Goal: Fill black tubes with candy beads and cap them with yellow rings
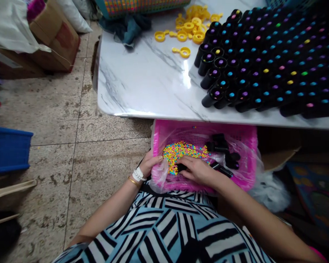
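Fingers [186, 159] of the right hand [199, 170] curl over a black tube [181, 167] amid beads [178, 148], axis unclear; the left hand [148, 164], farther off, grips the pink basket [252, 142].

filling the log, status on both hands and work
Left hand gripping pink plastic basket. Right hand around small black piece among tiny multicoloured beads. More black cylindrical pieces beside beads.

No readable text, labels, brands, numbers or signs anywhere in view.
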The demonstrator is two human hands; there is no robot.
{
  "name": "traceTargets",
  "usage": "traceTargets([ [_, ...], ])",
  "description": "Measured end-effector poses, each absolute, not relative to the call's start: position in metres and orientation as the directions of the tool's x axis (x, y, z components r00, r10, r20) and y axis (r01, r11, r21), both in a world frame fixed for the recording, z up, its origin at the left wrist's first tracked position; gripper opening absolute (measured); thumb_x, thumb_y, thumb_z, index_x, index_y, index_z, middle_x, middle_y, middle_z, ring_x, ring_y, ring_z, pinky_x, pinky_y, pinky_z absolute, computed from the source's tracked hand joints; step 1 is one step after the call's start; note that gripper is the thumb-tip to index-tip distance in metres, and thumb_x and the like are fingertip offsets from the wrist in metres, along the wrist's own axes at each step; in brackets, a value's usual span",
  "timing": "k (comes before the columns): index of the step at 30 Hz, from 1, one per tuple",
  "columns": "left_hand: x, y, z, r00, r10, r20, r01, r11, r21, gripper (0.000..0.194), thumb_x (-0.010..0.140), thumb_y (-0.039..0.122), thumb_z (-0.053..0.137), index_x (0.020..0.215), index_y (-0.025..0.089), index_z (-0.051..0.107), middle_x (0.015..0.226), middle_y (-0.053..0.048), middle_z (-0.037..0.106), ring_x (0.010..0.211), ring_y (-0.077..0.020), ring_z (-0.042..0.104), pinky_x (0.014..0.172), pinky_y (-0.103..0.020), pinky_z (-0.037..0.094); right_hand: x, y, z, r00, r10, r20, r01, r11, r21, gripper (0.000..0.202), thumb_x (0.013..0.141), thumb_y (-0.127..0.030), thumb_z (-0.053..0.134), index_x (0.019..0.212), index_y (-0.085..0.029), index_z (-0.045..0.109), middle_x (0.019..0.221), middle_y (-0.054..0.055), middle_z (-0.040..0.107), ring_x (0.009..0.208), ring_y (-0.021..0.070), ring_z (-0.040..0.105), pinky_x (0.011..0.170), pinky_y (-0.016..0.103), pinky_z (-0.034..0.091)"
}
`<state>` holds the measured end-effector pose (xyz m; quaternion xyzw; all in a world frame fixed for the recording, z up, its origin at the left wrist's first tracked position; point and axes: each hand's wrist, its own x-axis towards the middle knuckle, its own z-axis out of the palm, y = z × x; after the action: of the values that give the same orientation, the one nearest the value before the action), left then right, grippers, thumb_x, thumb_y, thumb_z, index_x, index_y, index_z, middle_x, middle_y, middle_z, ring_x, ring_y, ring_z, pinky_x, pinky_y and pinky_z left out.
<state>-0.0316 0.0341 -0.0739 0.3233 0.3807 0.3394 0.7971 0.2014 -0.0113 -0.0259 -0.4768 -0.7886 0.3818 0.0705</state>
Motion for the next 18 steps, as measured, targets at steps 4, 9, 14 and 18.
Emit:
traceTargets([
  [4,-0.031,0.035,-0.073,0.499,0.784,-0.370,-0.298,0.556,0.776,0.057,0.067,0.038,0.073,0.120,0.016,0.065,0.110,-0.008,0.071,0.102,-0.0286,0.063,0.094,-0.040,0.045,0.211,-0.017,-0.009,-0.461,0.867,-0.187,0.449,0.046,-0.892,0.033,0.082,-0.014,0.062,0.114,-0.022,0.062,0.107,0.005,0.069,0.093,0.0151,0.067,0.085,0.029,0.053],
  [9,-0.033,0.034,-0.077,0.479,0.784,-0.395,-0.287,0.564,0.774,0.052,0.067,0.039,0.074,0.112,0.015,0.068,0.104,-0.008,0.071,0.096,-0.0272,0.063,0.092,-0.040,0.046,0.221,-0.021,0.002,-0.332,0.923,-0.192,0.300,-0.089,-0.950,0.029,0.082,-0.021,0.067,0.111,-0.022,0.064,0.112,0.005,0.070,0.105,0.0179,0.066,0.095,0.035,0.051],
  [14,-0.034,0.033,-0.077,0.447,0.789,-0.421,-0.282,0.571,0.771,0.049,0.065,0.040,0.077,0.106,0.015,0.070,0.098,-0.007,0.072,0.093,-0.0255,0.064,0.090,-0.037,0.047,0.215,-0.019,0.018,-0.129,0.988,0.089,0.566,0.147,-0.811,0.030,0.081,-0.019,0.065,0.110,-0.021,0.063,0.107,0.007,0.070,0.097,0.0192,0.067,0.085,0.034,0.055],
  [18,-0.035,0.034,-0.074,0.454,0.788,-0.416,-0.256,0.563,0.786,0.047,0.068,0.040,0.075,0.109,0.017,0.071,0.098,-0.007,0.072,0.092,-0.0260,0.064,0.091,-0.039,0.047,0.206,-0.006,0.054,0.058,0.937,0.345,0.677,0.217,-0.703,0.028,0.081,-0.020,0.067,0.108,-0.022,0.063,0.101,0.007,0.070,0.092,0.0190,0.067,0.080,0.033,0.057],
])
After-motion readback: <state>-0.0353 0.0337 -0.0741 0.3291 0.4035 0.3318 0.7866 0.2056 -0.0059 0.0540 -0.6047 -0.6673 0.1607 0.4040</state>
